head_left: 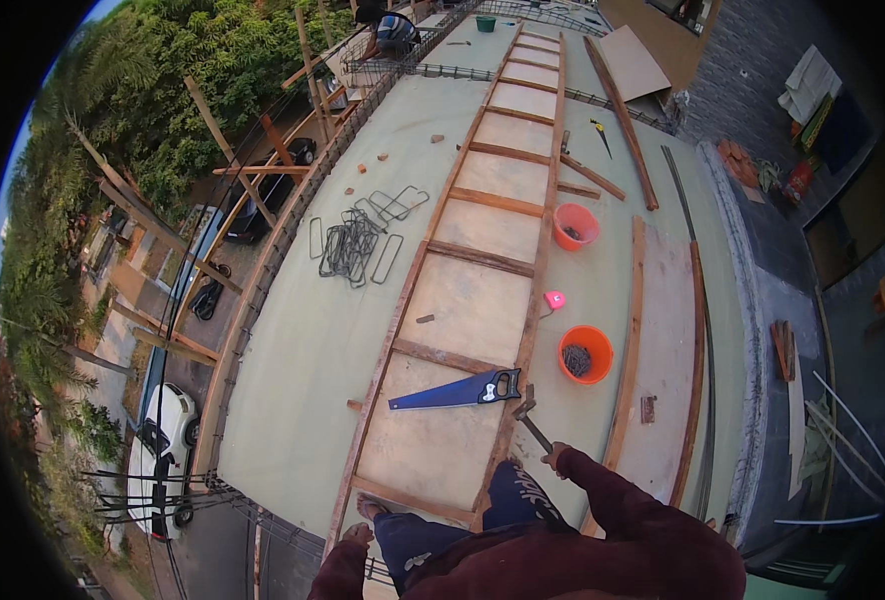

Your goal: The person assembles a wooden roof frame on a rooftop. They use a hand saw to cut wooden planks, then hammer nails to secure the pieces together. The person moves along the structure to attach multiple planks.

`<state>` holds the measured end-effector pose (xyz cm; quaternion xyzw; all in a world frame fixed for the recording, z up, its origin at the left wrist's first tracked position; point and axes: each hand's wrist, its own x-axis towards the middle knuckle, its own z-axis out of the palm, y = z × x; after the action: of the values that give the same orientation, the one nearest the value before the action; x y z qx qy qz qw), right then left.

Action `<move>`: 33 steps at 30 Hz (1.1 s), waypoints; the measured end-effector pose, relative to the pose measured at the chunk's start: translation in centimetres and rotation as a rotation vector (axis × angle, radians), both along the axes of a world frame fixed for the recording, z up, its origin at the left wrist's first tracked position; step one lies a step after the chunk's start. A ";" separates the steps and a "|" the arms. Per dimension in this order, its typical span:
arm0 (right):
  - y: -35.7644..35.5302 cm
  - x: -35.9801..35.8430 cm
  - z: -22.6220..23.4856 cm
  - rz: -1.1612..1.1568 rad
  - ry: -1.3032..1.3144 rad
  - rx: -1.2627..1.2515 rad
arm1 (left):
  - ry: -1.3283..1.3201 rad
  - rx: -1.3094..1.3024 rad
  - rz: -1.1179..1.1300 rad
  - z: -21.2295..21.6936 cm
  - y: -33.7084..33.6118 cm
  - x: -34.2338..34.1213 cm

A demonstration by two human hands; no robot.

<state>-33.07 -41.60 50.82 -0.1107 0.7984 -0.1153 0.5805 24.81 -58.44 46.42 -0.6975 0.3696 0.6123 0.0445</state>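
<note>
**Timber frame with hammer in hand: head view**

Head view: A hammer (536, 432) is gripped by its handle in the right hand (557, 456), at the right of the near end of the timber frame (501, 202). The hammer head is held close to the right rail; whether the two are in contact cannot be told. The left hand (359, 536) is positioned near the left rail's lower end, well apart from the right hand; whether anything is held in it cannot be told. Part of the right rail is hidden by the right knee.

The near bay is obstructed by a blue handsaw (443, 393), laid across it with the handle toward the right rail. Pale panels (463, 300) are seen between the crosspieces. To the right of the frame are placed an orange bucket (604, 352) partly filled with nail-like pieces, a pink tape measure (556, 300) and a red-orange bucket (584, 219). Farther right, a long board (665, 360) is flanked by timber strips. To the left, bent wire loops (351, 245) are heaped, with brick fragments (362, 169) scattered beyond. A yellow-handled saw (601, 137) is located up the deck, and a crouched person (396, 33) is seen at the far left edge.
</note>
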 end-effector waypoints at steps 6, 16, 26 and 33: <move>9.5 -13.1 2.5 0.111 0.042 0.312 | 0.068 -0.133 -0.284 5.1 7.6 -1.9; 20.0 -15.7 5.9 0.395 -0.098 0.349 | 0.183 -0.057 0.022 -3.1 15.2 -10.4; 11.0 -12.6 8.2 1.020 0.134 0.139 | 0.175 -0.093 0.411 -3.3 30.0 -15.1; 7.7 -7.7 6.4 0.229 -0.132 -0.003 | 0.311 -0.090 0.381 -1.2 40.0 -20.1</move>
<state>-40.82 -33.92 57.18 -0.1941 0.7405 -0.0563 0.6409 4.71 -18.48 45.22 -0.6534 0.2609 0.6923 -0.1602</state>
